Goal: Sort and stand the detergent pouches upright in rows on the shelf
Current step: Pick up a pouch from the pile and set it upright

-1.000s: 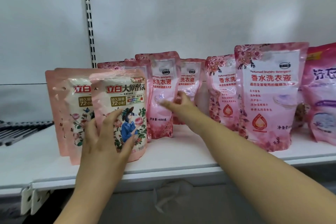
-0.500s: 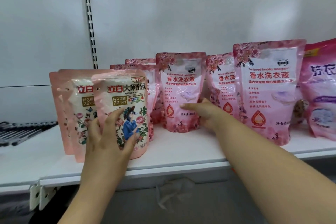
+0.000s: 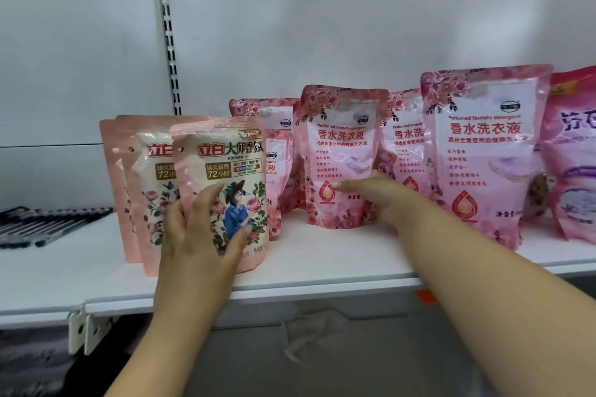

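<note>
Pouches stand across the middle of the frame on the white shelf (image 3: pixel 322 264), mostly upright already. At centre left the left hand (image 3: pixel 200 235) lies with fingers spread on the front floral pouch (image 3: pixel 225 171), two like it behind. At centre the right hand (image 3: pixel 371 196) holds the small pink pouch (image 3: pixel 338 151) by its edge, steadying it. Similar pink ones crowd behind, and a large pink pouch (image 3: pixel 483 145) stands right. Rows look loose; I'd say aligning remains.

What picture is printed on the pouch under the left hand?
Head view: the pouch shows a figure in blue with a dark hat among pink roses.
</note>
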The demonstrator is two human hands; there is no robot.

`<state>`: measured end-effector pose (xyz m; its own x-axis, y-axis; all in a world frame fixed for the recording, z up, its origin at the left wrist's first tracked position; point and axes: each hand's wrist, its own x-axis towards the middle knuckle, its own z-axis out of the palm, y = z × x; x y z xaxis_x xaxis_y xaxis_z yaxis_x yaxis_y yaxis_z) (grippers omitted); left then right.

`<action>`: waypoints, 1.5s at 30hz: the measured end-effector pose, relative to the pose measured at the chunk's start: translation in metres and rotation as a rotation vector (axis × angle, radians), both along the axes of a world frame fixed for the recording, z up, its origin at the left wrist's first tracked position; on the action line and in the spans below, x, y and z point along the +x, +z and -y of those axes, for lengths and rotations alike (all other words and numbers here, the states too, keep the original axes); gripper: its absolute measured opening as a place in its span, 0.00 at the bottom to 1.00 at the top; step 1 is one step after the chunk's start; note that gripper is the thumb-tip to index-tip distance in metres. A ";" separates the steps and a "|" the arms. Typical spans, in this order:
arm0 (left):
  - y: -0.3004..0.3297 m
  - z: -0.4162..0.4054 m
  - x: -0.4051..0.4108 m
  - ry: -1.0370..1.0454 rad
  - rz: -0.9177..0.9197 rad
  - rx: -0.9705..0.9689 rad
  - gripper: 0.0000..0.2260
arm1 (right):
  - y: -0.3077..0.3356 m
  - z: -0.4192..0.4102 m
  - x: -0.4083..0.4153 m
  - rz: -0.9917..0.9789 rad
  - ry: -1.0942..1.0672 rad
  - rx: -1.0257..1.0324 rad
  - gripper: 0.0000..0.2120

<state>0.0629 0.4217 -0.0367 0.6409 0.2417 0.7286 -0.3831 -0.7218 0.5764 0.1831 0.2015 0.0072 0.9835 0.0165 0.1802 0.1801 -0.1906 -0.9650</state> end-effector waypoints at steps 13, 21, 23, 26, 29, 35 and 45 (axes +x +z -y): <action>0.004 -0.022 -0.016 -0.285 0.330 -0.479 0.40 | -0.002 -0.048 -0.056 0.171 -0.245 -0.626 0.38; 0.002 -0.050 -0.006 -0.197 0.094 -0.504 0.29 | 0.000 -0.117 -0.024 -0.127 0.051 -0.080 0.30; -0.002 -0.052 -0.001 -0.200 0.088 -0.526 0.28 | -0.004 -0.123 -0.015 -0.117 0.040 -0.082 0.29; -0.005 -0.058 0.001 -0.197 0.083 -0.522 0.28 | -0.006 -0.130 -0.009 -0.022 0.053 -0.037 0.22; -0.005 -0.063 0.002 -0.176 0.098 -0.517 0.29 | -0.004 -0.136 -0.012 0.187 0.085 -0.065 0.17; 0.001 -0.064 -0.006 -0.102 0.036 -0.380 0.32 | 0.001 -0.119 -0.051 0.446 0.023 -0.192 0.23; -0.004 -0.056 -0.007 -0.085 -0.134 -0.200 0.40 | -0.014 -0.014 -0.088 0.321 -0.082 0.130 0.08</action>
